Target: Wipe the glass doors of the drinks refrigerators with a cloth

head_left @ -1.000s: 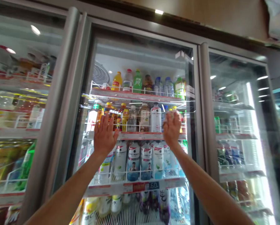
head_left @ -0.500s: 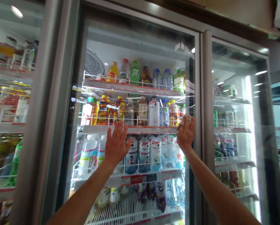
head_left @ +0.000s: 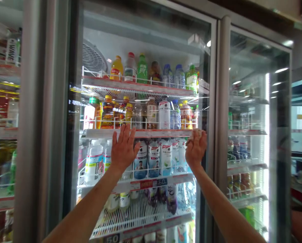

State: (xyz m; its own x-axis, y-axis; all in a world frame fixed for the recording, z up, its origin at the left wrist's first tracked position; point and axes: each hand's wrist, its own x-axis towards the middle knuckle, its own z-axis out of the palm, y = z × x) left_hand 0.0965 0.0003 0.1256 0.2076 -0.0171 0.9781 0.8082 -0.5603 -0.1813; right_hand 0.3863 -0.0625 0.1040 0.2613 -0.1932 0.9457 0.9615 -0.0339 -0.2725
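A tall glass door point(head_left: 145, 42) of a drinks fridge stands in front of me, closed. My left hand point(head_left: 124, 148) lies flat against the glass with its fingers spread and nothing in it. To the right, my right hand point(head_left: 196, 148) presses a crumpled, pale cloth point(head_left: 193, 134) to the pane near the door's right edge. Most of the cloth is hidden under the fingers. Behind the glass, several drink bottles point(head_left: 140, 162) stand on wire shelves at the level of both hands.
A metal upright point(head_left: 223, 101) divides this door from another glass door point(head_left: 249, 64) on the right. On the left, a thick metal frame point(head_left: 36, 121) borders a further fridge section with bottles. Upper shelves hold more bottles point(head_left: 142, 69). A price tag point(head_left: 162, 182) hangs on a lower shelf edge.
My right hand has slid slightly down the glass with the cloth. The left hand stays spread on the pane. My view has shifted a little.
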